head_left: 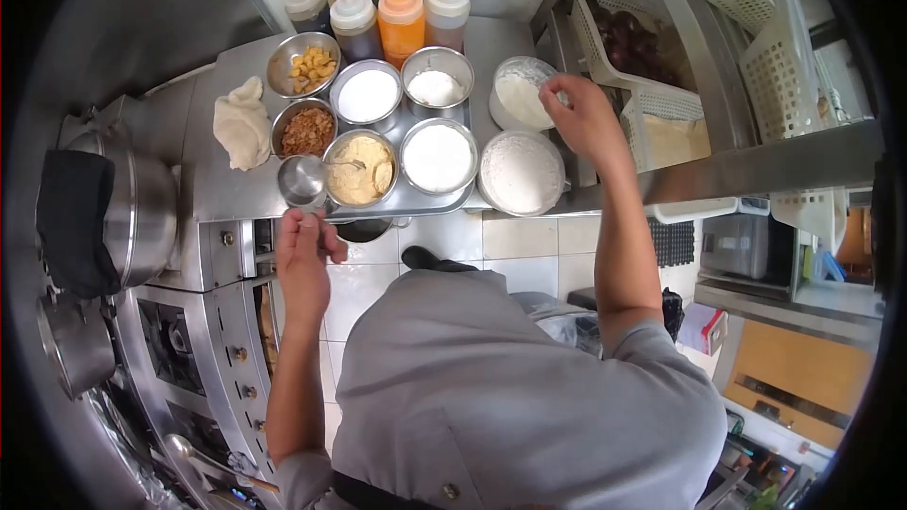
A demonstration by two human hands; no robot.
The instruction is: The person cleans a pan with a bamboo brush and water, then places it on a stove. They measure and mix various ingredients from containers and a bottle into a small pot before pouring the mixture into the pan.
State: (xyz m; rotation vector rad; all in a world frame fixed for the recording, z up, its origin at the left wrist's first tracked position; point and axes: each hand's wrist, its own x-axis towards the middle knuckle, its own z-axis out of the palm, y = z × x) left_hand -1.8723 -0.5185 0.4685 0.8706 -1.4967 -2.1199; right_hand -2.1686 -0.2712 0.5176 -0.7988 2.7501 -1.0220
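Observation:
My left hand [307, 244] is closed on the near edge of a small metal cup [302, 180], left of a bowl of yellow powder [360, 170] with a spoon in it. My right hand [578, 109] is pinched over the right edge of a container of white powder [521, 99]; anything between its fingertips is too small to make out. Below that container is a round one of white powder [521, 173]. Metal bowls of white contents [438, 157], brown bits [307, 131] and yellow chunks [313, 69] stand on the left and middle.
Squeeze bottles [402, 24] line the back of the counter. A folded cloth [242, 124] lies at its left. White baskets [631, 42] sit on the right shelf. A stove [168, 340] and a large pot [151, 212] are at the left.

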